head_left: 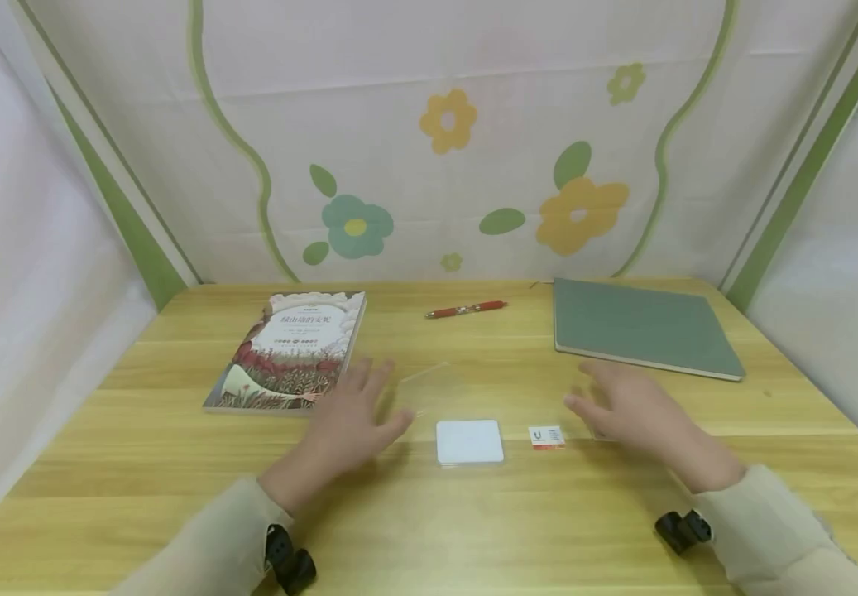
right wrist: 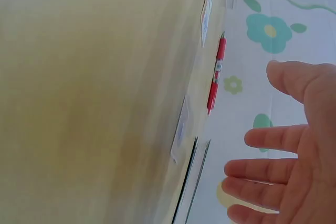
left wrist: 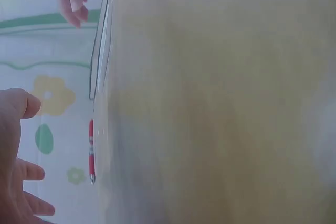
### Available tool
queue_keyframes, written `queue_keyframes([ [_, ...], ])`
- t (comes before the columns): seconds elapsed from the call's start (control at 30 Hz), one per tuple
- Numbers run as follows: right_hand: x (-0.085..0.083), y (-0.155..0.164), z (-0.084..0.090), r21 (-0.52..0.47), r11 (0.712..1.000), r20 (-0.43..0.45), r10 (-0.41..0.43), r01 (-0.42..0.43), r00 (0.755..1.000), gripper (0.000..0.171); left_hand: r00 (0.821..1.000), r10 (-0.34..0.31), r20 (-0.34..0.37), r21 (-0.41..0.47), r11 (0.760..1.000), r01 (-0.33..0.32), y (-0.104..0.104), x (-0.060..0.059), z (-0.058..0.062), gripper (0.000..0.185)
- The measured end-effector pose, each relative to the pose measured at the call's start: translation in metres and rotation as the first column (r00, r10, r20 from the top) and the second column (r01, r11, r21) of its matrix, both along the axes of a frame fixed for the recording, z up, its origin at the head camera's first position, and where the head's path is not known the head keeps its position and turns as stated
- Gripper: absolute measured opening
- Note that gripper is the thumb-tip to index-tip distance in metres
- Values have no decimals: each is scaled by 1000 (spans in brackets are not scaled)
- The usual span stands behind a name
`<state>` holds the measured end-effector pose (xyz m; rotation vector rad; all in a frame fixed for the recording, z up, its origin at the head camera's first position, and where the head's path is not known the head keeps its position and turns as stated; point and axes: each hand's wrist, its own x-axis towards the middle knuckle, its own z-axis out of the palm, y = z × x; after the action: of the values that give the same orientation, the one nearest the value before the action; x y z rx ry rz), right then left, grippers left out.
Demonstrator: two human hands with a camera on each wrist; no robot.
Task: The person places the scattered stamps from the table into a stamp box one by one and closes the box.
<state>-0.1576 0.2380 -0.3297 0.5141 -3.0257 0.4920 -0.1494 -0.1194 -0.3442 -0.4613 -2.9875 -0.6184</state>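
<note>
Hands hover low over the table (head_left: 175, 463), and the white card holder (head_left: 469, 441) lying flat between them serves as the landmark. Far left of it and a little further back lies the illustrated book (head_left: 287, 349). The left hand (head_left: 354, 422) sits just left of the holder, fingers spread and relaxed, grasping nothing. A clear plastic sheet (head_left: 429, 377) lies just behind the holder, faint against the wood; its edges are hard to make out, so a finger could catch it and flick it away unnoticed. Further back lies the red pen (head_left: 466, 310), round enough to roll if nudged. Just right of the holder is the small red-and-white card (head_left: 546, 437), thin and flat, likely awkward to lift and easy to push off line. The right hand (head_left: 633, 410) hangs beyond that card, loose and empty. Behind it rests the green notebook (head_left: 640, 327).
</note>
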Motion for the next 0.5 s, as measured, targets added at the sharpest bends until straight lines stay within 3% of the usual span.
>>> queue_keyframes([
  [0.13,4,-4,-1,-41,999,30,12,-10,999,65,999,-53,3,118,992,52,7,4,-3,77],
  [0.5,12,-14,-4,-102,993,31,60,-57,998,54,977,-205,51,340,924,176,20,11,-10,69],
])
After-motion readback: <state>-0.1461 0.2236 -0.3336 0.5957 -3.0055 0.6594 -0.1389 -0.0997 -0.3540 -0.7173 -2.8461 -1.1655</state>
